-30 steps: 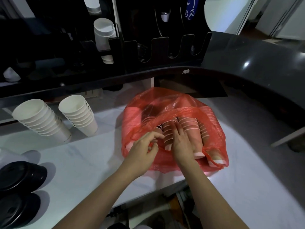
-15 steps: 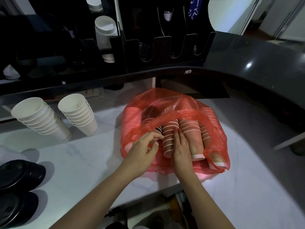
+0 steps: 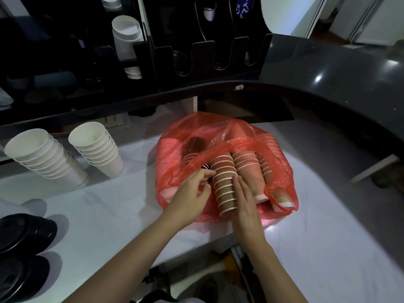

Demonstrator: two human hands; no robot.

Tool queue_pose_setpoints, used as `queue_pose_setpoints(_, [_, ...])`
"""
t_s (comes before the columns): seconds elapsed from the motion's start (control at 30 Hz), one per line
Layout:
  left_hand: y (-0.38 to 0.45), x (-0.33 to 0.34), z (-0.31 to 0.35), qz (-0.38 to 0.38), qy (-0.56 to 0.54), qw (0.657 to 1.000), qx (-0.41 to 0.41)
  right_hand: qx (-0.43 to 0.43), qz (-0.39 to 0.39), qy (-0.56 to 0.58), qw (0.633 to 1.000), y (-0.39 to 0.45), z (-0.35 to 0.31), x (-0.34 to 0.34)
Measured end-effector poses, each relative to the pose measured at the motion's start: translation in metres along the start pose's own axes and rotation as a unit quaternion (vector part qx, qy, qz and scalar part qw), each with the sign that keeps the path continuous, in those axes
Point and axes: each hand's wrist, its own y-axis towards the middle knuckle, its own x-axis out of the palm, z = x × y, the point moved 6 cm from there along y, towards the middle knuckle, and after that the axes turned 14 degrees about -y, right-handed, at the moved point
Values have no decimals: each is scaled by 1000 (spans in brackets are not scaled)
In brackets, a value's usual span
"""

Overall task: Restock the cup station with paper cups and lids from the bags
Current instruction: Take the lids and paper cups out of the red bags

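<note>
A red plastic bag (image 3: 277, 169) lies open on the white counter (image 3: 109, 215), filled with several stacks of brown ribbed paper cups. One stack of brown cups (image 3: 224, 184) sticks out of the bag's mouth towards me. My left hand (image 3: 192, 193) curls its fingers round the left side of that stack. My right hand (image 3: 246, 202) lies with straight fingers along the stack's right side. More brown cup stacks (image 3: 247, 169) stay under the red plastic.
Two stacks of white paper cups (image 3: 96, 149) (image 3: 43, 158) lie tilted at the left. Black lids (image 3: 24, 232) sit at the lower left. Behind the counter stands the black cup rack (image 3: 201, 55) with a white cup stack (image 3: 127, 36) in one slot.
The brown cup stack has slid further out of the bag towards me, and both hands have moved with it. The bag's edge has shifted back off the stack.
</note>
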Motion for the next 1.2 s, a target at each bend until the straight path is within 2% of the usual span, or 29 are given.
queue_pose_setpoints(0.23, [8, 7, -9, -6, 28, 999, -21, 4, -20, 13, 1000, -23, -2, -31])
queue_pose_setpoints(0.43, [9, 24, -19, -63, 77, 995, -8, 40, -81, 49, 995, -40, -8, -62])
queue_pose_setpoints(0.6, [3, 40, -16, -120, 111, 987, 1, 81, -42, 78, 993, -39, -6, -85])
queue_pose_setpoints(0.77, [3, 42, -6, -102, 102, 989, 14, 97, -39, 120, 987, -34, -13, -102])
queue_pose_setpoints(0.97, [0, 44, 2, -91, 55, 992, 73, 107, 1, 193, 975, -24, -22, -120])
queue_pose_setpoints(1.2, [0, 42, 0, -64, 2, 996, 60, 107, 17, 274, 956, -14, -26, -128])
